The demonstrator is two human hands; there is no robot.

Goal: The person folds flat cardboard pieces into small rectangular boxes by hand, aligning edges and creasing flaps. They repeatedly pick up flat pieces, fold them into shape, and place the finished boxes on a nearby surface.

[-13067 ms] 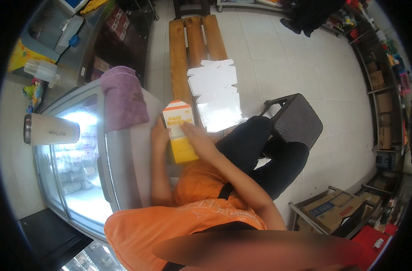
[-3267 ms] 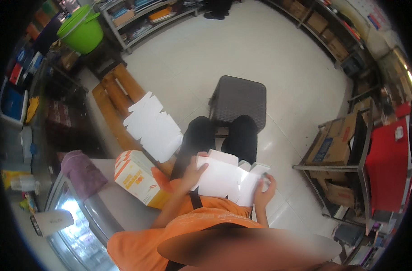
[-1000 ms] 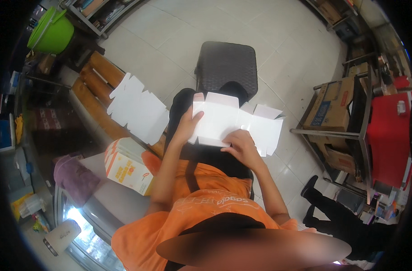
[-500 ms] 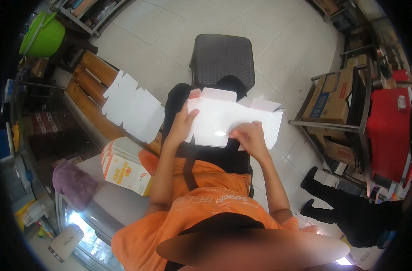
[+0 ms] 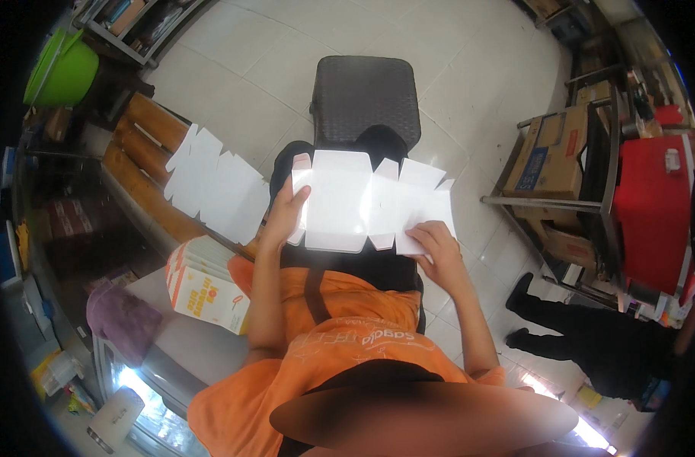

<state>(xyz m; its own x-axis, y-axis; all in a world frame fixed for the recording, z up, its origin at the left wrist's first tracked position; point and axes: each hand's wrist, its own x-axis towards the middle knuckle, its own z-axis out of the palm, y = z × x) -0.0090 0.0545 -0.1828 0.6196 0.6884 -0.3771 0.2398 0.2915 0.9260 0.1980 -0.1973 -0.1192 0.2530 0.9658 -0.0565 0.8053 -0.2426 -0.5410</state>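
Note:
A white unfolded carton blank lies over my lap, its plain side up and several flaps spread. My left hand grips its left end, thumb on top and the other fingers hidden beneath. At the right panel, my right hand is closed on the near edge, fingertips resting on the white surface. More flat white blanks lie on the wooden bench to my left. Close to my left elbow are several printed white, yellow and orange cartons, leaning against one another.
A dark woven stool stands ahead of my knees. On the left are a slatted wooden bench, a purple cloth and a green bucket. Brown boxes fill a metal rack at right, near another person's dark-clad legs.
The blank has shifted slightly left and now lies more spread out, its right flaps fanned open. My right hand has moved from the middle of the blank to the right panel's near edge.

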